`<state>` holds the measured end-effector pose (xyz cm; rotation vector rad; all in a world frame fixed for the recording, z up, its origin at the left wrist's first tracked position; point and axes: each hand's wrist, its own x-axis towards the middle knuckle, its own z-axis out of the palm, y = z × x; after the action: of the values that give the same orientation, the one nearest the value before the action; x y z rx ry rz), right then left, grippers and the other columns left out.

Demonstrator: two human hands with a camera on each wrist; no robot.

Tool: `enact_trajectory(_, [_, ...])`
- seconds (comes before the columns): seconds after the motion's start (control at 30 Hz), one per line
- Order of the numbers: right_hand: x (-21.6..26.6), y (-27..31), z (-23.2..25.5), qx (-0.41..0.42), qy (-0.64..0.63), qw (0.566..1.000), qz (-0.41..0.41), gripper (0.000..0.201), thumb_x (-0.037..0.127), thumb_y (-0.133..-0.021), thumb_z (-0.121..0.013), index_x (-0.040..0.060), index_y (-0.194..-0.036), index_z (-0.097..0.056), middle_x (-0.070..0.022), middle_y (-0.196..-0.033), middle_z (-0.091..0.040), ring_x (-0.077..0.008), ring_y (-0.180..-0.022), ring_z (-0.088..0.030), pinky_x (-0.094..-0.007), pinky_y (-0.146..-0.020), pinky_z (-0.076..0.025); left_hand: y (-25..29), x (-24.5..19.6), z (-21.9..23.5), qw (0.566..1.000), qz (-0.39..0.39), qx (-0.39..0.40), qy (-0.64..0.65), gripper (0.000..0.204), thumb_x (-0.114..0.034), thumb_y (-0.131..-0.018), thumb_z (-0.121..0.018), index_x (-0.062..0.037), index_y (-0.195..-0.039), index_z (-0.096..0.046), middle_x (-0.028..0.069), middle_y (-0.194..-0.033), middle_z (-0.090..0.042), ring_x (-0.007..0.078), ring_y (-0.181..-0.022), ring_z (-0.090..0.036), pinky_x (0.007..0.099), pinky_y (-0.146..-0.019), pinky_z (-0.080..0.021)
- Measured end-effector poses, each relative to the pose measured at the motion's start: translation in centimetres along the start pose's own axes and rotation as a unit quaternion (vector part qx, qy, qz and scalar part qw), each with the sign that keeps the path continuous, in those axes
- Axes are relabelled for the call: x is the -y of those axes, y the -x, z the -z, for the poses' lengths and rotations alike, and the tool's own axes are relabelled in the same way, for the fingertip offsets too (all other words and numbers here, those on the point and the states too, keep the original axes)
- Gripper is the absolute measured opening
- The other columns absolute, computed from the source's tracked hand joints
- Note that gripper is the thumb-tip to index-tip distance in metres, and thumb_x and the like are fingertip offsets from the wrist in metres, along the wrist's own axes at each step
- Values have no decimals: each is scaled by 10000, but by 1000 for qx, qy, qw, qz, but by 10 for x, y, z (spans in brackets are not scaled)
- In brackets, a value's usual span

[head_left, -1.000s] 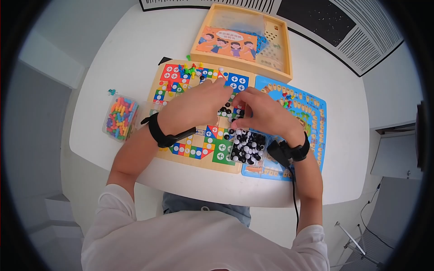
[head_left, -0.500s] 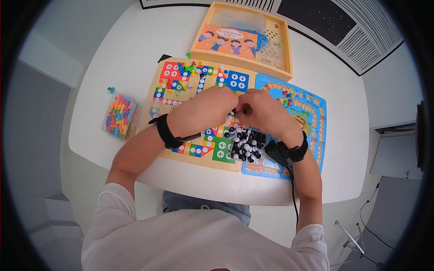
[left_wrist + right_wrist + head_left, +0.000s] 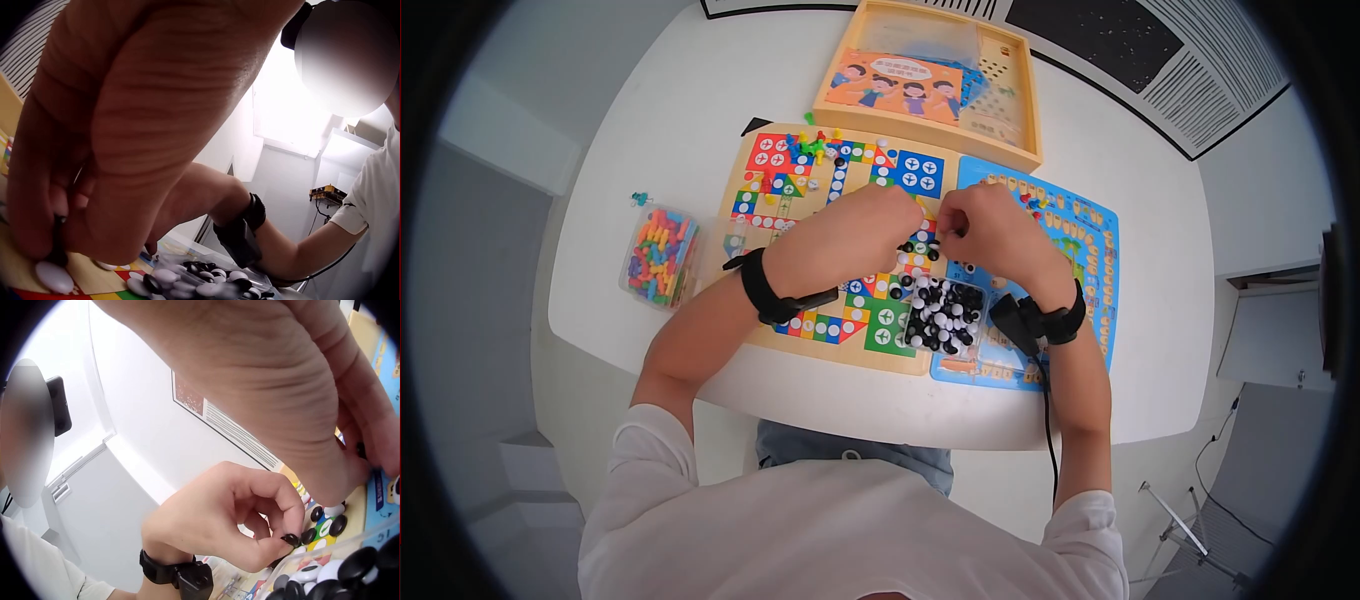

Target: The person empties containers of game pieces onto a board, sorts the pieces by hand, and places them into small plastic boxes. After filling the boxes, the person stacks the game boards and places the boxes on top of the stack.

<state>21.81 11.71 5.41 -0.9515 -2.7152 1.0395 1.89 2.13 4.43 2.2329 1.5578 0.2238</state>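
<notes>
In the head view my left hand (image 3: 850, 235) is low over the colourful game board (image 3: 825, 352). The right wrist view shows its thumb and index finger pinching a black piece (image 3: 289, 539), with loose black and white pieces beside it. My right hand (image 3: 1005, 235) hovers near the seam with the blue board (image 3: 1090, 345), fingers curled; in the right wrist view a black piece (image 3: 361, 449) shows between its thumb and finger. Just below the hands stands a clear box (image 3: 983, 303) filled with black and white pieces.
A wooden tray (image 3: 1033, 110) with an orange booklet (image 3: 895, 85) lies at the back. On the left is a clear box of colourful pegs (image 3: 662, 255), a small teal piece (image 3: 640, 199) behind it. Coloured pawns (image 3: 812, 148) stand on the board's upper left.
My hands, together half a second ago, are now apart: the right has shifted rightward, uncovering black and white pieces between them. The left has barely moved.
</notes>
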Motion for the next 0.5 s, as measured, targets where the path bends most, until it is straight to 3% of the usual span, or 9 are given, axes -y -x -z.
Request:
enact_trajectory(0.17, [3, 13, 11, -45, 54, 997, 11, 102, 28, -735, -766, -9, -811, -710, -161, -787, -731, -296, -717, -716, -359, -674, -559, -1, -3, 8, 1000, 11, 24, -9, 168, 19, -716, -729, 73, -871, -694, 237, -890, -688, 426, -934, -690, 488, -815, -551])
enact_trajectory(0.23, [23, 23, 29, 50, 1, 999, -14, 140, 32, -755, -774, -8, -881, -729, -116, -786, -726, -203, -703, -705, -307, -674, -560, 2, -4, 8, 1000, -18, -25, 5, 155, 15, -713, -728, 68, -855, -695, 237, -876, -680, 427, -913, -684, 484, -803, -548])
enact_trajectory(0.27, [28, 27, 32, 51, 2, 999, -14, 140, 32, -755, -774, -8, -881, -729, -116, -786, -726, -203, -703, -705, -307, -674, -560, 2, -5, 11, 999, -18, -26, 5, 155, 15, -713, -728, 68, -855, -695, 237, -876, -680, 427, -913, -684, 484, -803, -548])
enact_trajectory(0.33, [34, 33, 34, 149, -17, 989, 16, 130, 30, -752, -772, 11, -877, -739, -98, -806, -730, -176, -753, -733, -302, -687, -566, 2, -14, 21, 999, 0, 20, 46, 150, 2, -711, -727, 67, -841, -695, 222, -839, -678, 416, -855, -683, 468, -763, -548])
enact_trajectory(0.43, [29, 30, 29, 211, -34, 976, 50, 111, 47, -771, -793, 26, -864, -737, -73, -839, -739, -160, -777, -748, -297, -694, -578, 5, -24, 21, 987, -42, 50, 143, 163, -18, -711, -729, 55, -855, -708, 192, -799, -693, 389, -779, -686, 438, -720, -555])
enact_trajectory(0.5, [22, 33, 36, 207, -25, 976, 60, 134, 52, -786, -802, 26, -900, -735, -63, -861, -740, -160, -782, -751, -298, -700, -583, 5, -31, 16, 987, -42, 67, 141, 169, -22, -725, -729, 50, -878, -721, 174, -789, -704, 372, -755, -691, 424, -707, -559])
